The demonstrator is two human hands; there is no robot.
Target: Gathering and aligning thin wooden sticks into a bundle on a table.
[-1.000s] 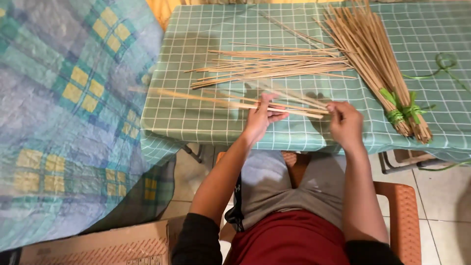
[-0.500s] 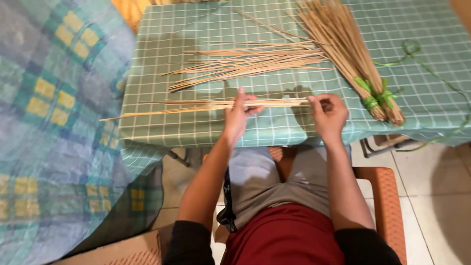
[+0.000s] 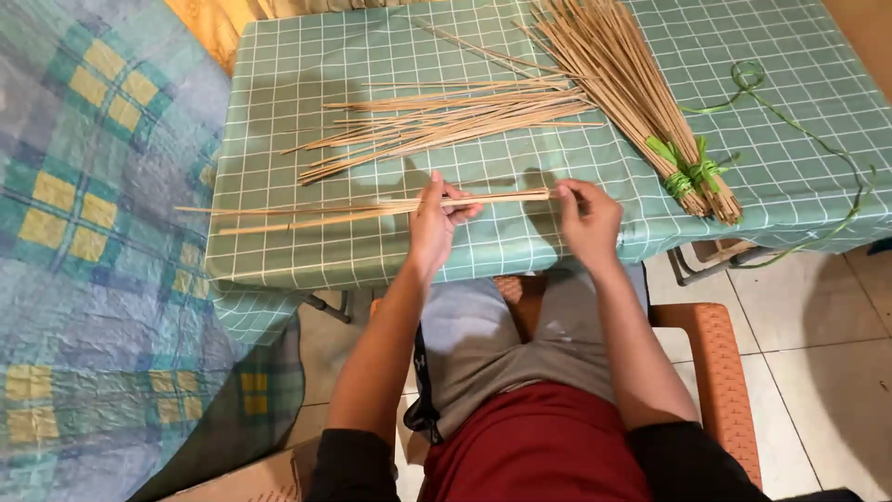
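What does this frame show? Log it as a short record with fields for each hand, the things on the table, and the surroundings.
left hand: left hand grips a few thin sticks near their middle
right hand: right hand pinches the same sticks at their end
sticks: held level just above the table, their far ends reaching past its left edge
loose pile: loose sticks lie spread behind the hands
bundle: bundle tied with a green strip, right of the pile
ribbon: green ribbon trails to the right edge
seat: orange chair
left side: checked blanket
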